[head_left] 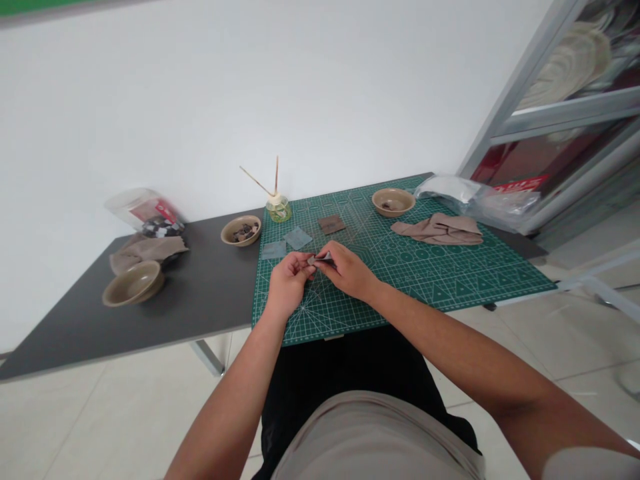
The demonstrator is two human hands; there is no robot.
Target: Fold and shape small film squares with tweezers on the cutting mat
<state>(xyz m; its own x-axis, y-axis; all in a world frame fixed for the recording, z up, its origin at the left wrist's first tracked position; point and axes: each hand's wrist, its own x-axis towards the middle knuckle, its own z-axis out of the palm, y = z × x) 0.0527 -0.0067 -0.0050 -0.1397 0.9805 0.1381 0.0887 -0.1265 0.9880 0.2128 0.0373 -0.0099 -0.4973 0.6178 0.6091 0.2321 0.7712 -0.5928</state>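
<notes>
Over the green cutting mat [425, 293], my left hand [289, 281] and my right hand [351, 272] meet, each closed in a pinch. Between their fingertips is a small, thin greyish piece [324, 259], mostly covered by the fingers, so its kind cannot be made out. Just beyond my left hand lie two pale blue-grey squares, a nearer square [274, 250] and a farther square [298, 237]. A brown square [331, 224] rests flat on the mat behind my right hand.
A glass bottle with two sticks [279, 209] stands at the mat's back edge. Bowls hold small dark pieces at left [241, 231] and right [393, 202]. Another bowl [133, 284] stands far left near a brown cloth [149, 251]. Folded cloth [440, 230] and plastic bags [480, 197] lie right.
</notes>
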